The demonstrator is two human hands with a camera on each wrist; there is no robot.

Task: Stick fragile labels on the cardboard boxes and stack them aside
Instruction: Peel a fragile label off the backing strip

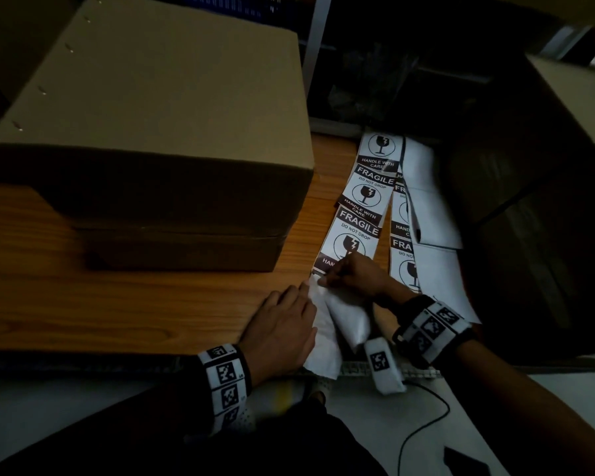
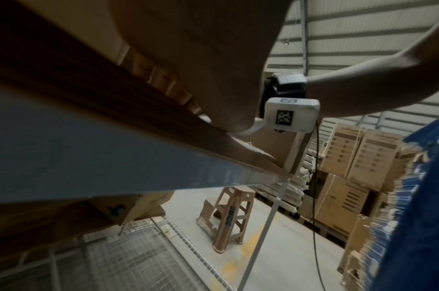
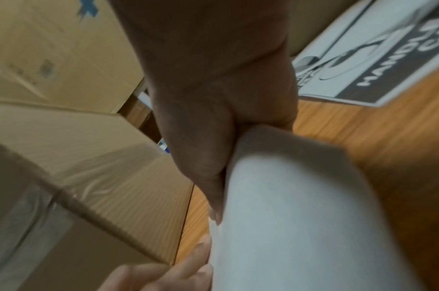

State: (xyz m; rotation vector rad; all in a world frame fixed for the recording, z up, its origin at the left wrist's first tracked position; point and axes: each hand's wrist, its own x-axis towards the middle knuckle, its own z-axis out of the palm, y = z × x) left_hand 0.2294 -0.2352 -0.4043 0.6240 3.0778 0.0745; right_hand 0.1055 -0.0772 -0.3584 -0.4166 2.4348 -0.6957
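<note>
On the wooden bench (image 1: 152, 304) the left hand (image 1: 279, 331) lies flat, fingers straight, pressing down the white backing paper (image 1: 323, 341) at the near edge. The right hand (image 1: 354, 273) sits just at its 1 o'clock, thumb and fingertips pinched on the lower end of the strip of fragile labels (image 1: 354, 218) where that strip meets the curled-up white paper (whether it grips the label itself or only the liner cannot be told). The strip runs away toward 12 o'clock, with a second strip (image 1: 404, 235) and blank white sheets (image 1: 433, 214) just beside it at 3 o'clock. A large cardboard box (image 1: 158, 108) stands on a lower, flatter box (image 1: 186, 250) at 10 o'clock from the hands, apart from them. A black cable (image 1: 423, 427) trails over the pale floor at 6 o'clock.
</note>
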